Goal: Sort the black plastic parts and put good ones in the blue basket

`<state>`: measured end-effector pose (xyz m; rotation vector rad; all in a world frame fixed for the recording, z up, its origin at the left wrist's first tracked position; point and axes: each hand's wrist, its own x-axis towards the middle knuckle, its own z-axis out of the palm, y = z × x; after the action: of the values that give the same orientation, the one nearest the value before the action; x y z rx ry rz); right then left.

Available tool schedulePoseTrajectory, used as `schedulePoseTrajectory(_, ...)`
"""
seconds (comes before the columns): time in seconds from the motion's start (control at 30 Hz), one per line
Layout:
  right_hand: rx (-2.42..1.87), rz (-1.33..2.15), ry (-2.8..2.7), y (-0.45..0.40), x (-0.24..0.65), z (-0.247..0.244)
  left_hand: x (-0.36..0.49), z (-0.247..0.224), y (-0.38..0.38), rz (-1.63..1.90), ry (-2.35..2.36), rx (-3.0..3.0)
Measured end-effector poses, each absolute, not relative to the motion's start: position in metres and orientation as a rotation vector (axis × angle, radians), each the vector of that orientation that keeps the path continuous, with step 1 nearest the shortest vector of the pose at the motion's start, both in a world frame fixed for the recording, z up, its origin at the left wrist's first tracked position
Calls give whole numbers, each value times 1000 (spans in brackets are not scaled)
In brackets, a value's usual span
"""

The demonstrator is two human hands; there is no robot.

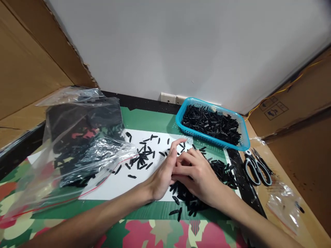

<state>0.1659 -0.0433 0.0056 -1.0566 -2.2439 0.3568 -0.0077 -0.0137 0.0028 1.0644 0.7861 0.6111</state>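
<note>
My left hand point(163, 174) and my right hand point(196, 170) meet above the white sheet point(116, 187). The fingers of both are bent together, and whatever lies between them is hidden. Under and beside my right hand is a pile of small black strips point(190, 201). More black strips point(142, 156) lie scattered on the sheet, left of my left hand. A clear zip bag point(90, 148) with a red seal line holds black pieces at the left. Behind my hands stands a blue basket point(214, 138) full of black strips.
Scissors point(257, 168) and a second pointed tool point(261, 160) lie at the right, with a small clear bag point(284, 203) nearer me. Cardboard point(292, 100) borders the right side, cardboard point(28, 51) the left. A white wall point(155, 44) rises behind the table.
</note>
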Motion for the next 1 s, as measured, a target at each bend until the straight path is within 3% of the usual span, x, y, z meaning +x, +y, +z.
schedulePoseTrajectory(0.3,-1118,-31,-2417,-47,153,0,-2,5,-14,650,756,1022)
schedulePoseTrajectory(0.43,-1077,-29,-2399,-44,156,-5,0,5,-12,714,746,1039)
schedulePoseTrajectory(0.57,-1106,131,-2188,-40,164,-4,-1,5,-8,769,720,1045)
schedulePoseTrajectory(1.0,-1140,1097,-1582,-25,188,16,0,6,-8,816,765,1193)
